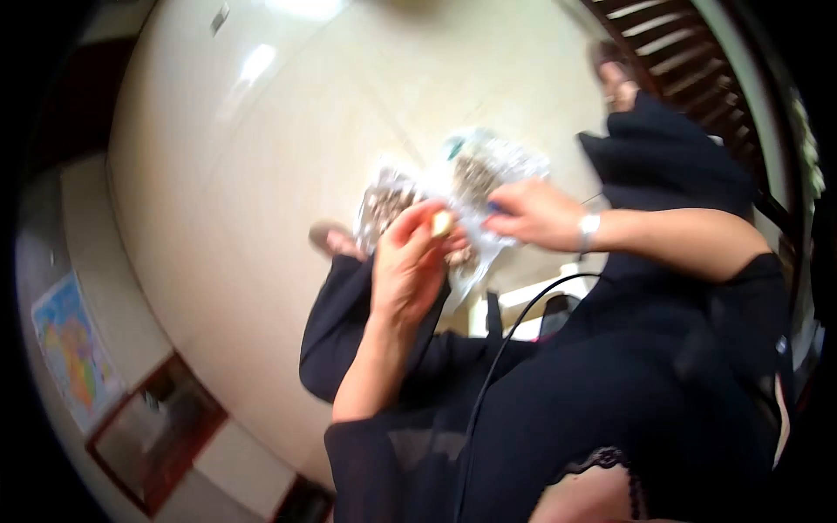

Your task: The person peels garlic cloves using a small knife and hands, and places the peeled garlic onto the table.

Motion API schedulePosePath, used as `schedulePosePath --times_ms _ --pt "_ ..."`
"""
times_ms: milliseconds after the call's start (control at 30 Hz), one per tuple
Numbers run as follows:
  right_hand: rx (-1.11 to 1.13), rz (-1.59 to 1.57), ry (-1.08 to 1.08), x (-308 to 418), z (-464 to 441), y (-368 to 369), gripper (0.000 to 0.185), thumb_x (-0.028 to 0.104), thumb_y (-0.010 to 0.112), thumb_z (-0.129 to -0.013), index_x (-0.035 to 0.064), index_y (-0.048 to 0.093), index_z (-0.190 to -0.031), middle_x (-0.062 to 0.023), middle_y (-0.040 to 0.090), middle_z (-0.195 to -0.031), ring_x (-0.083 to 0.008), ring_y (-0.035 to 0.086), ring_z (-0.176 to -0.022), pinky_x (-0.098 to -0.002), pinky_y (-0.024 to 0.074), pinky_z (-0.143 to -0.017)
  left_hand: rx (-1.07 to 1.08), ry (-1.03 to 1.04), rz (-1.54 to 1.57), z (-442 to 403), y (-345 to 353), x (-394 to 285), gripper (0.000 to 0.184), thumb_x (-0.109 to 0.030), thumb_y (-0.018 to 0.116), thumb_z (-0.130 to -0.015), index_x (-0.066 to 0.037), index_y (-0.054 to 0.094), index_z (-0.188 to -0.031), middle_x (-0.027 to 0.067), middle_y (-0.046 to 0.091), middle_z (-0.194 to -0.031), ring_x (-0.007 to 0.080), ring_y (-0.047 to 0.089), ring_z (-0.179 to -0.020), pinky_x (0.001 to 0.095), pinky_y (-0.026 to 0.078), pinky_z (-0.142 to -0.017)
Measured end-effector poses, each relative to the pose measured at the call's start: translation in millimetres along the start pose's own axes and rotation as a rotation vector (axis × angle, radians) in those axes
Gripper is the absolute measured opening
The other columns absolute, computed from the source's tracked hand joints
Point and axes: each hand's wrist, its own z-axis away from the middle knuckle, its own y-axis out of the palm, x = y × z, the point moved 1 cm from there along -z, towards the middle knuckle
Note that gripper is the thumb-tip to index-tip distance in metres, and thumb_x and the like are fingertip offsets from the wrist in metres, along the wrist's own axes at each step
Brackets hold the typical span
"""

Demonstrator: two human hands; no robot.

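Note:
My left hand (408, 266) is raised in front of the bags, its fingers closed round a small pale-yellow piece (442, 223) whose kind is too blurred to make out. To its right, my right hand (542, 215) has its fingers pinched together, with a bit of a small blue thing (498, 207) showing at the fingertips. Beneath and beyond both hands lie a clear plastic bag of brownish lumps (386, 202) on the left and a second clear bag with similar greyish-brown contents (475, 177) on the right. More brown lumps (462, 260) show below the left fingers, partly hidden.
Pale tiles cover the floor (261, 166). A black cable (506, 344) runs down across my dark clothes. Dark slatted wooden furniture (689, 78) stands at upper right. On the left are a colourful map (77, 349) and a brown-framed panel (157, 431).

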Motion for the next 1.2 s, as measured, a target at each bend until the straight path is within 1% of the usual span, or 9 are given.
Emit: schedulePosePath --times_ms 167,400,433,600,733,1000,1067,1167,1200 --pt "0.127 0.204 0.001 -27.0 -4.6 5.3 0.019 0.016 0.058 -0.066 0.0021 0.060 -0.080 -0.0201 0.060 -0.075 -0.0338 0.060 -0.075 -0.0393 0.0480 -0.066 0.082 0.257 -0.278 -47.3 51.4 -16.5 0.019 -0.007 0.054 -0.083 0.002 0.052 -0.100 0.0146 0.058 -0.094 0.0202 0.057 -0.081 0.0301 0.048 -0.072" --pt "0.133 0.376 -0.074 -17.3 3.7 11.6 0.023 0.016 0.046 -0.077 0.0056 0.061 -0.090 -0.0167 0.062 -0.089 -0.0323 0.059 -0.084 -0.0398 0.0483 -0.070 0.493 0.285 -0.636 -124.5 290.2 22.9 0.018 -0.005 0.059 -0.078 0.009 0.057 -0.088 0.0151 0.061 -0.082 0.0202 0.061 -0.071 0.0298 0.050 -0.069" --pt "0.109 0.282 -0.052 -18.0 1.3 11.8 0.026 0.014 0.052 -0.074 0.0061 0.062 -0.097 -0.0157 0.060 -0.100 -0.0299 0.057 -0.094 -0.0397 0.0466 -0.076 0.577 0.286 -0.644 -130.3 324.3 38.1 0.018 -0.005 0.060 -0.077 0.009 0.057 -0.088 0.0148 0.061 -0.081 0.0194 0.061 -0.071 0.0289 0.050 -0.070" --pt "-0.213 0.228 -0.307 -45.6 -3.3 31.8 0.026 0.014 0.052 -0.074 0.0059 0.062 -0.096 -0.0144 0.060 -0.099 -0.0293 0.058 -0.093 -0.0393 0.0472 -0.074 0.661 0.260 -0.612 -186.8 412.2 116.7 0.006 0.006 0.060 -0.072 0.009 0.059 -0.077 0.0125 0.062 -0.069 0.0160 0.061 -0.060 0.0245 0.052 -0.057" --pt "-0.287 0.191 -0.345 -51.8 4.3 22.3 0.025 0.014 0.052 -0.074 0.0056 0.062 -0.095 -0.0141 0.060 -0.098 -0.0292 0.058 -0.092 -0.0394 0.0474 -0.073 0.502 0.493 -0.874 -206.5 437.6 145.0 0.007 0.005 0.063 -0.068 0.007 0.058 -0.073 0.0110 0.060 -0.064 0.0137 0.059 -0.053 0.0233 0.051 -0.046" --pt "-0.496 0.160 -0.459 -64.2 1.0 14.5 0.024 0.014 0.051 -0.074 0.0051 0.062 -0.094 -0.0136 0.061 -0.095 -0.0291 0.059 -0.090 -0.0394 0.0478 -0.072 0.461 0.510 -0.823 -197.6 431.5 130.5 0.013 -0.008 0.062 -0.076 0.005 0.058 -0.077 0.0081 0.058 -0.060 0.0109 0.056 -0.048 0.0226 0.046 -0.039" --pt "-0.481 0.199 -0.425 -65.9 -6.3 14.5 0.024 0.014 0.050 -0.074 0.0049 0.062 -0.094 -0.0134 0.061 -0.095 -0.0291 0.059 -0.089 -0.0394 0.0480 -0.071 0.439 0.510 -0.812 -179.1 414.7 103.0 0.022 -0.019 0.058 -0.082 0.002 0.058 -0.077 0.0047 0.056 -0.065 0.0095 0.049 -0.048 0.0218 0.040 -0.042" --pt "-0.049 0.400 -0.145 -37.9 19.3 -15.7 0.024 0.014 0.049 -0.075 0.0058 0.062 -0.094 -0.0152 0.061 -0.094 -0.0307 0.060 -0.087 -0.0393 0.0485 -0.070 0.358 0.677 -0.853 -171.4 341.2 56.9 0.025 -0.021 0.044 -0.090 0.000 0.054 -0.080 0.0046 0.051 -0.056 0.0086 0.045 -0.044 0.0213 0.035 -0.038" --pt "0.086 0.386 -0.070 -20.0 33.4 -35.3 0.024 0.014 0.048 -0.076 0.0056 0.062 -0.093 -0.0156 0.061 -0.093 -0.0307 0.060 -0.087 -0.0396 0.0487 -0.070 0.287 0.679 -0.799 -162.7 312.8 39.9 0.027 -0.025 0.048 -0.089 -0.003 0.054 -0.074 0.0001 0.049 -0.052 0.0052 0.043 -0.042 0.0187 0.032 -0.037"
